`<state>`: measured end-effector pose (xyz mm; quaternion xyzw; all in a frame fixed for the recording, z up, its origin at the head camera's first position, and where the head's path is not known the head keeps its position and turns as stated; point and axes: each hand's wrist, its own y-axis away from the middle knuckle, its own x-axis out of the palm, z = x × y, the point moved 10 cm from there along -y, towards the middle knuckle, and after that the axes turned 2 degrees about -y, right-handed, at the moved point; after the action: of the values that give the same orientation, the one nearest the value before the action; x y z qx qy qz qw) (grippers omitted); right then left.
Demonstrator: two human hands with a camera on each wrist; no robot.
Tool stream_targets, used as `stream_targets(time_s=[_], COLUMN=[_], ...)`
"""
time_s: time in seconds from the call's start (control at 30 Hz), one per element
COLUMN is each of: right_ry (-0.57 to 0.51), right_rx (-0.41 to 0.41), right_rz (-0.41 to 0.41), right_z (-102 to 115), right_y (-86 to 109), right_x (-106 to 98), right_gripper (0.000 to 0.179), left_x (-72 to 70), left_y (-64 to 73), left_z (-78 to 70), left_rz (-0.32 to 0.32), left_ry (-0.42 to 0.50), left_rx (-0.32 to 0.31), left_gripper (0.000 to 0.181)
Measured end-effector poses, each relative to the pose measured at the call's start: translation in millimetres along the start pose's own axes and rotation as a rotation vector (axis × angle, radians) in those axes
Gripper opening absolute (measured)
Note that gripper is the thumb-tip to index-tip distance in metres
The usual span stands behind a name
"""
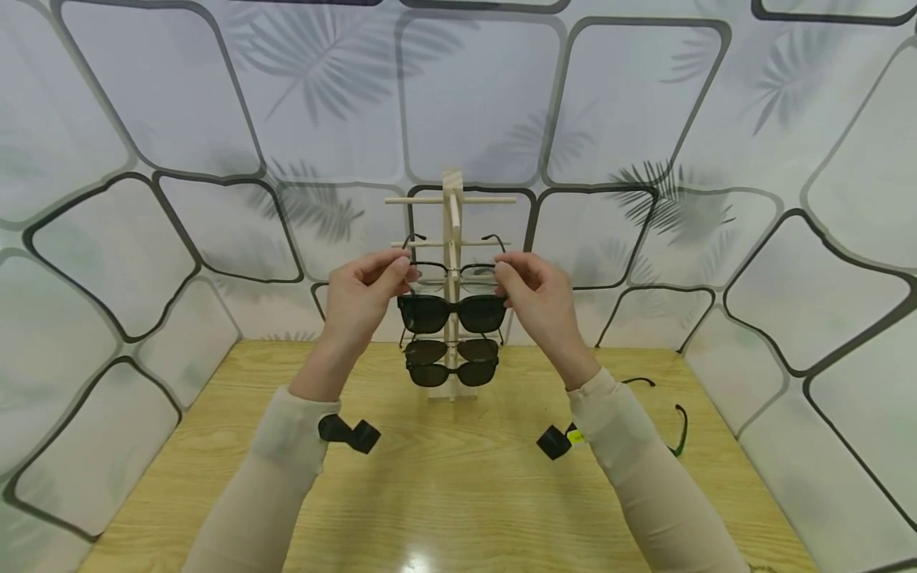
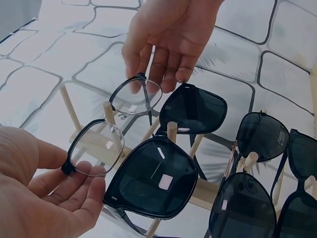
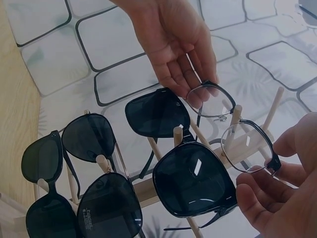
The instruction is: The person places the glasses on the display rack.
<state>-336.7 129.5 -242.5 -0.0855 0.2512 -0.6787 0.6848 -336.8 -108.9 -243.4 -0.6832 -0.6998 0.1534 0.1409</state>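
My left hand (image 1: 361,298) and right hand (image 1: 539,301) hold a pair of clear-lens eyeglasses (image 1: 430,263) between them, pinching one end each. Black upper rims and thin metal lower rims show in the left wrist view, where the bridge lies by a peg of the wooden display stand (image 1: 453,205). Their temples point back toward the wall. Right below, large black sunglasses (image 2: 153,176) hang on the stand, and the fingertips of both hands are close to their outer corners. Thin-framed sunglasses (image 3: 110,206) and another black pair (image 1: 427,375) hang lower.
Bare crossbars (image 1: 490,200) stick out at the stand's top. On the wooden table (image 1: 444,485), dark glasses temples (image 1: 682,430) show beside my right forearm, which hides the rest. Patterned walls (image 1: 480,95) enclose the back and sides. Each wrist carries a black camera (image 1: 364,436).
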Motion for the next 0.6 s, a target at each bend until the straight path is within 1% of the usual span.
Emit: stream_targets(time_s=[0.27, 0.6], right_ry=[0.002, -0.011], right_rx=[0.009, 0.018], right_rz=[-0.006, -0.009], right_z=[-0.9, 1.3], right_y=[-1.2, -0.4], right_x=[-0.7, -1.2], right_gripper=[0.029, 0.034], left_x=[0.0, -2.3], left_y=[0.2, -1.1], left_z=[-1.7, -3.5], left_rz=[0.008, 0.006], left_ry=[-0.036, -0.136], left_rx=[-0.002, 0.021], left_gripper=[0.030, 0.031])
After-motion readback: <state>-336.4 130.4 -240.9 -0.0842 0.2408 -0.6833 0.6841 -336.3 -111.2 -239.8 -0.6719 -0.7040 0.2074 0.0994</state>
